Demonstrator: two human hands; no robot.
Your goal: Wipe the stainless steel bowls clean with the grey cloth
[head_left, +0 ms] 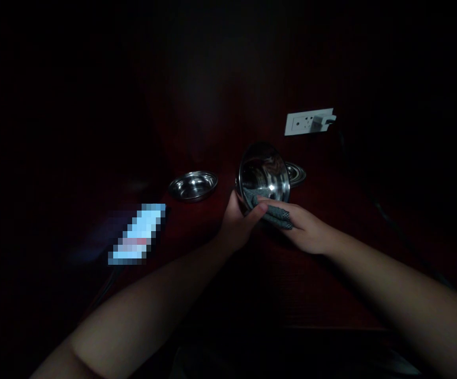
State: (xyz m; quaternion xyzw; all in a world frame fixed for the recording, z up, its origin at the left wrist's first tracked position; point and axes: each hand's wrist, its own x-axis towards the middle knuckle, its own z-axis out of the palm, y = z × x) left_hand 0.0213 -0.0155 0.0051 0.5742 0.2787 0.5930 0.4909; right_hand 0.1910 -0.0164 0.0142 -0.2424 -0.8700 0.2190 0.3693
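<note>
A shiny metal bowl (266,168) is held up over the dark red table, tilted so its inside faces me. My left hand (239,221) grips its lower left side, with the thumb over the rim and the other fingers hidden behind. My right hand (297,223) is closed on a folded grey cloth (278,216), part of which lies inside the bowl against its lower wall. The right fingertips are partly covered by the cloth and the bowl's rim.
A shallow metal dish (194,187) sits on the table to the left. Behind the bowl at right is another round metal piece (297,175), partly hidden. A lit phone (139,234) stands at left with a cable below. A wall socket (309,122) holds a white plug.
</note>
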